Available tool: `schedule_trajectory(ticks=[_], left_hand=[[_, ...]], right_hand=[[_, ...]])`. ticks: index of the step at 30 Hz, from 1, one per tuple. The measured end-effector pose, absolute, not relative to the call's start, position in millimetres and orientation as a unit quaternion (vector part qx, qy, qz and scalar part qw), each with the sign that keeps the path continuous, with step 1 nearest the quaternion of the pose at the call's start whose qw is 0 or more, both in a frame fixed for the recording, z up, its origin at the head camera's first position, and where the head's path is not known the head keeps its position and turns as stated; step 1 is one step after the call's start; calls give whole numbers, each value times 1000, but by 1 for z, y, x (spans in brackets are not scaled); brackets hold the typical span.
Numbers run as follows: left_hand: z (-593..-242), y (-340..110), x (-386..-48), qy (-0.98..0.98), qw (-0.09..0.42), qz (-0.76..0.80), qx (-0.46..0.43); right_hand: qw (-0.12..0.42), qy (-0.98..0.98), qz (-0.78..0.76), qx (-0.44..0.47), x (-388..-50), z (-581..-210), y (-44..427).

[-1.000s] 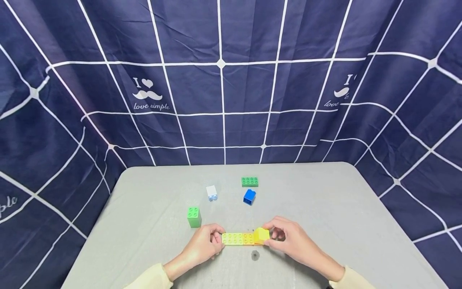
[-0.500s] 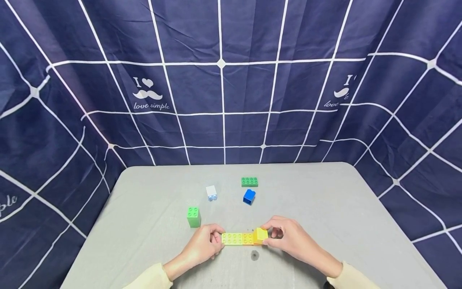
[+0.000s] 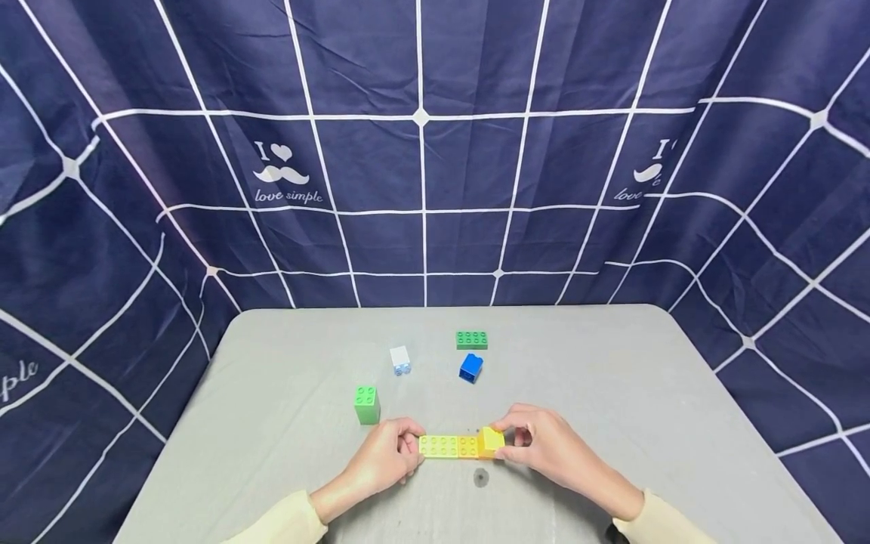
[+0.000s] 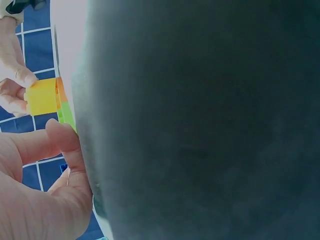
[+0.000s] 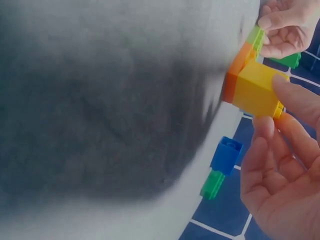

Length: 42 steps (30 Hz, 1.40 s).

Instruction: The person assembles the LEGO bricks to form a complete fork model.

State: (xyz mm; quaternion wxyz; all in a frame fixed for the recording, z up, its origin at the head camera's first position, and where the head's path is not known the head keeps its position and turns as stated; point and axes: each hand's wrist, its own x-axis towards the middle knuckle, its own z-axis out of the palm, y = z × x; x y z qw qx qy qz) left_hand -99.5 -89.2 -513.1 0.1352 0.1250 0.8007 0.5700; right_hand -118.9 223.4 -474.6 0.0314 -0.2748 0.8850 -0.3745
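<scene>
Far left on the counter (image 3: 285, 393), a tall green block (image 3: 368, 406) stands upright, studs on top, just beside the left hand (image 3: 381, 459). And that hand is at work: thumb and fingers pinched together on the near end of the lime brick (image 3: 439, 446). Behind, a white block (image 3: 401, 360) lies with pale blue studs toward the person.

Along the row now! The lime brick lies flat on the counter, in front of the person, its right end meeting the orange brick (image 3: 468, 446); whether the two lock or merely touch, no telling from here. These look like light, stiff plastic, smooth-sided but hardly fragile, so a fingertip pinch on opposite side walls should do nicely, with no need to squeeze hard. Beyond the orange, a blue block (image 3: 471, 368) sits tilted, and behind it a flat green brick (image 3: 472, 340).

On to the right end: the yellow block (image 3: 491, 443) sits atop the orange brick, and the right hand (image 3: 550, 452) has it clamped between thumb and fingers. Good choice, that taller block: its broad walls offer the best purchase, while the low bricks probably suit a grip at their ends.
</scene>
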Motion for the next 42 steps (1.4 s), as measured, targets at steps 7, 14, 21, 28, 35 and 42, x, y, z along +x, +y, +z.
schedule_trajectory(ticks=[7,14,21,28,35,42], left_hand=[[-514,-90,-98,807,128,563,126],[-514,-89,-101,813,123,555,129],[-515,-88,-103,812,121,557,129],[-517,-87,-102,808,125,563,121],[-516,-87,-103,810,128,559,124],[-516,-88,-103,804,133,566,123]], right_hand=[[34,889,-358,-284,-120,-475,218],[39,890,-355,-284,-124,-473,219],[43,894,-345,-281,-125,-474,219],[28,898,-312,-309,-125,-478,220],[48,890,-329,-313,-128,-469,220],[41,876,-396,-273,-144,-472,216]])
